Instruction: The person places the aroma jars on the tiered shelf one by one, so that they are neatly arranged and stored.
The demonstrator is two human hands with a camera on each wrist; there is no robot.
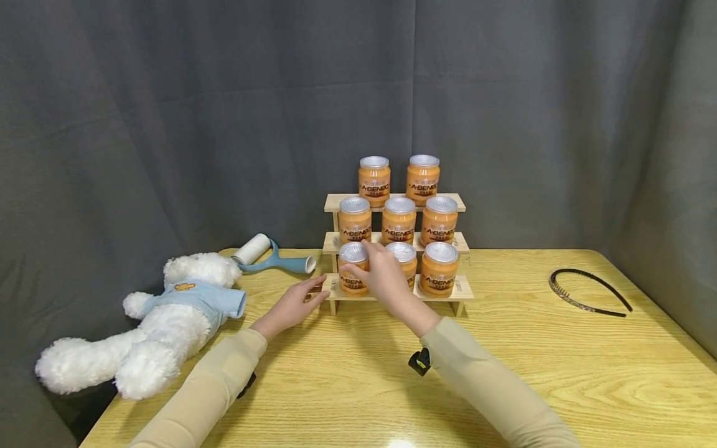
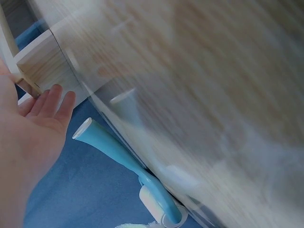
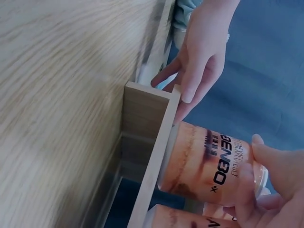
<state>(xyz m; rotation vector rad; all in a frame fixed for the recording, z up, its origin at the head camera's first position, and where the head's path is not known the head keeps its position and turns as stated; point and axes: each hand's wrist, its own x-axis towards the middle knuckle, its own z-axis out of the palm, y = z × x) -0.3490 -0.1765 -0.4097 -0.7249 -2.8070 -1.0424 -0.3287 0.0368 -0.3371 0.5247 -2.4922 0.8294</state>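
A three-tier wooden rack (image 1: pixel 463 287) holds several orange jars with silver lids. My right hand (image 1: pixel 388 281) grips the front-left jar (image 1: pixel 350 286) near its lid, thumb on one side and fingers on the other. That jar (image 3: pixel 202 164) stands upright on the lowest board, its label partly covered by the hand in the right wrist view. At the left end of that board is my left hand (image 1: pixel 292 306), its fingers loosely extended and touching the board's end. In the left wrist view its fingertips (image 2: pixel 55 91) lie against the wood.
A white plush toy (image 1: pixel 182 317) in a light blue shirt lies on the table's left side. Behind it lies a lint roller (image 1: pixel 280 264) with a blue handle. On the right is a black headband (image 1: pixel 588 305). Grey curtain (image 1: pixel 504 124) hangs behind the table.
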